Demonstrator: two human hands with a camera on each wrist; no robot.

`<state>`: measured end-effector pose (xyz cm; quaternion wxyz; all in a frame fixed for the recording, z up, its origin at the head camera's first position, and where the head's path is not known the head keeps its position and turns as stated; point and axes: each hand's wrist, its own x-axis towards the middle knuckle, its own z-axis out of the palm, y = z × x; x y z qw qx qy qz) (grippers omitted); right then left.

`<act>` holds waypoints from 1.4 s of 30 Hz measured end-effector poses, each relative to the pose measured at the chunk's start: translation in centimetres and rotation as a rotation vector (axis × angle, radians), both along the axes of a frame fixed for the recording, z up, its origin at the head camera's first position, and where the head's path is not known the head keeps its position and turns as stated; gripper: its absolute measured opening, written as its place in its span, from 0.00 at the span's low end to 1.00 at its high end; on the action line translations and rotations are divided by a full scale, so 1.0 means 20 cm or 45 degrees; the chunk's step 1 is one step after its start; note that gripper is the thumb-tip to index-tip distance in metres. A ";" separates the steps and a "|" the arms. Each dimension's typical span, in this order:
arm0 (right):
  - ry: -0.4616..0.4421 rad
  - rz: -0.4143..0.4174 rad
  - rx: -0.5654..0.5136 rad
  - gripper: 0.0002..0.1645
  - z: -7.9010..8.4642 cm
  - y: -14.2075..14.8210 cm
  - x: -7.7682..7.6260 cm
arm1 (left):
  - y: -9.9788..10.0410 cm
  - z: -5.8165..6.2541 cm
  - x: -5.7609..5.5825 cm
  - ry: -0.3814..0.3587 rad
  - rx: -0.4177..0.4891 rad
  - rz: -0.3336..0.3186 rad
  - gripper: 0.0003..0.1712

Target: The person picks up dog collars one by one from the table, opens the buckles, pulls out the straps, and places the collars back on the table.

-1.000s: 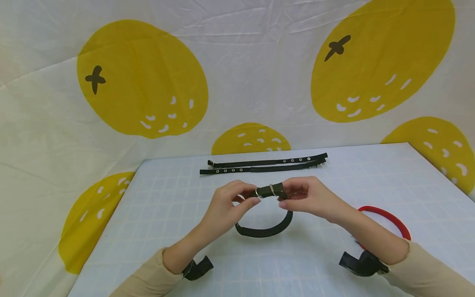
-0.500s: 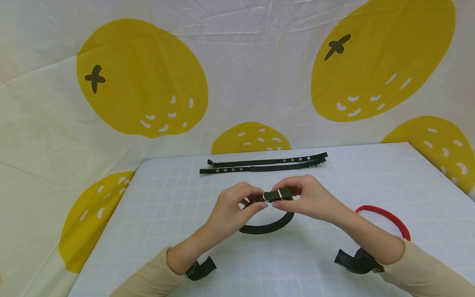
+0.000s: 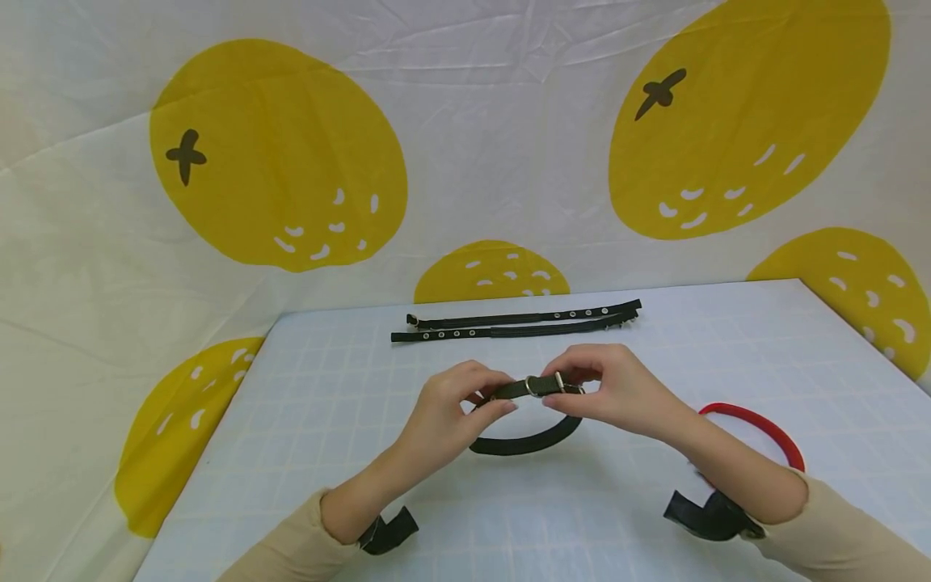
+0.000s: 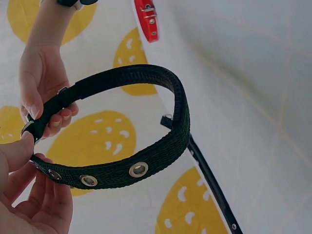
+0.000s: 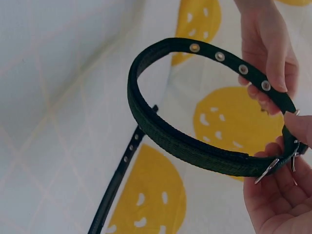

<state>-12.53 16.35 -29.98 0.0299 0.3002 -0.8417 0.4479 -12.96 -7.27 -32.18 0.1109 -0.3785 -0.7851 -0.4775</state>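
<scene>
A dark green collar (image 3: 525, 444), bent into a loop, is held up above the table by both hands. The left hand (image 3: 465, 400) pinches its eyeleted end between thumb and fingers; metal eyelets (image 4: 138, 169) show along that strap in the left wrist view. At the buckle end, the right hand (image 3: 600, 386) grips the collar between thumb and fingers. A metal D-ring (image 3: 532, 386) and a buckle (image 3: 559, 381) sit between the two hands. In the right wrist view, the right thumb and fingers partly hide the buckle's prong and where the strap passes.
Two dark collars (image 3: 516, 326) lie stretched out at the table's back. A red collar (image 3: 760, 426) lies looped at the right, partly behind the right forearm. Dark wrist straps (image 3: 389, 529) hang at both wrists. A fruit-print cloth (image 3: 502, 121) rises behind the pale table (image 3: 305, 388).
The D-ring and buckle have shifted right, and more strap shows between the left hand and the ring. The right thumb has moved onto the strap near the buckle. The left hand moved slightly right.
</scene>
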 end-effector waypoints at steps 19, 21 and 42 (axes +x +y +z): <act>0.088 -0.191 0.093 0.12 0.03 0.13 0.01 | -0.12 -0.04 -0.05 0.015 0.053 0.108 0.12; 0.115 -0.228 0.110 0.12 0.03 0.15 0.01 | -0.14 -0.04 -0.06 0.011 0.055 0.135 0.12; 0.245 -0.582 0.084 0.12 0.04 0.36 -0.09 | -0.35 0.07 -0.17 -0.156 0.454 0.421 0.17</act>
